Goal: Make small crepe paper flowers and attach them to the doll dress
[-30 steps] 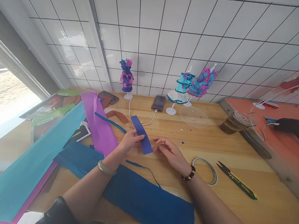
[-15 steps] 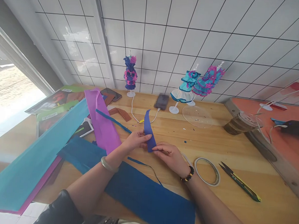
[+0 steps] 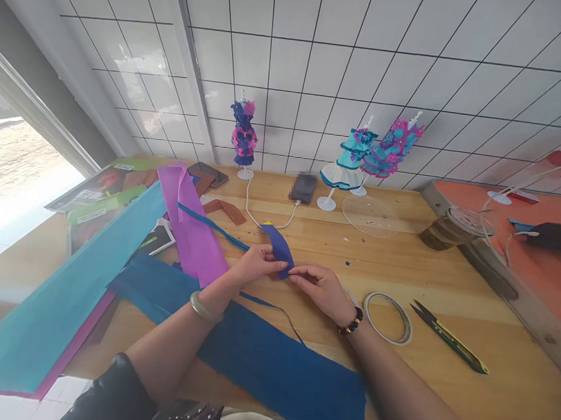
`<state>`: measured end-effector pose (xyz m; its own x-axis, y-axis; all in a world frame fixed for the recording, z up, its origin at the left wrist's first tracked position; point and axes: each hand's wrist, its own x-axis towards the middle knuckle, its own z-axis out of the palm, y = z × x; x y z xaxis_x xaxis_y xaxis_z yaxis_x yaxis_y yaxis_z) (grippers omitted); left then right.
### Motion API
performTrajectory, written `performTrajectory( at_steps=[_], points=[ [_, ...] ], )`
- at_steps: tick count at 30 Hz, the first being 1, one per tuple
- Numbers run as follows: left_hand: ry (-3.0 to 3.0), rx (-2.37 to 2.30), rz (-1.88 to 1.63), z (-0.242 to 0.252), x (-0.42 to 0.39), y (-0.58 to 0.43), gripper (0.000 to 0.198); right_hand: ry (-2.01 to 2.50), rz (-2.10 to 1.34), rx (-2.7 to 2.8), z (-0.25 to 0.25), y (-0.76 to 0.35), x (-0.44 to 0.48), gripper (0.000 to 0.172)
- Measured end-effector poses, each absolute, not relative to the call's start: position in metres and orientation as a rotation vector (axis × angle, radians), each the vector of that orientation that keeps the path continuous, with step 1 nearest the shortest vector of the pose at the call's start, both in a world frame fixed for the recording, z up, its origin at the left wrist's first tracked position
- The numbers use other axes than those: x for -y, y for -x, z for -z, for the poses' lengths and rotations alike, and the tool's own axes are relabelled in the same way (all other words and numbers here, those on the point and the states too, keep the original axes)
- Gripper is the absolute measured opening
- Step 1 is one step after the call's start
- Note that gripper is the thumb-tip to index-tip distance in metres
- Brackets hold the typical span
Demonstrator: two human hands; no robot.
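Observation:
A short strip of dark blue crepe paper is held between both hands above the wooden table, its free end bending up and to the left. My left hand pinches it along its lower part, thumb in front. The fingertips of my right hand grip the strip's lower right corner. Under my forearms lies a wide blue crepe paper sheet. A narrow blue strip runs behind my left hand, and a thin offcut curls below it. A purple paper band lies to the left.
Right of my hands are a tape roll and thread snips. Small paper-dressed stands line the tiled wall near a phone on a cable. A drink cup stands at right; turquoise paper hangs over the left edge.
The blue strip's free end has tipped down and to the left. Both hands keep hold of it and have shifted only slightly.

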<state>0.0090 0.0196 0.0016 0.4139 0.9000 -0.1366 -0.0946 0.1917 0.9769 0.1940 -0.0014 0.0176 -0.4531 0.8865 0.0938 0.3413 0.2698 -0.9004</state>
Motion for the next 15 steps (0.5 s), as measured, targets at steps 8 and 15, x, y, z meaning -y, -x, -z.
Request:
performTrajectory(
  at_steps=[8, 15],
  points=[
    [-1.155, -0.759, -0.860, -0.0002, -0.0197, -0.0125, 0.041, 1.137, -1.130, 1.936, -0.0177, -0.1948, -0.0007, 0.017],
    [-1.180, -0.755, -0.846, 0.0016, -0.0201, -0.0119, 0.036, 1.197, -1.196, 1.876, -0.0165, -0.1963, -0.0017, 0.019]
  ],
)
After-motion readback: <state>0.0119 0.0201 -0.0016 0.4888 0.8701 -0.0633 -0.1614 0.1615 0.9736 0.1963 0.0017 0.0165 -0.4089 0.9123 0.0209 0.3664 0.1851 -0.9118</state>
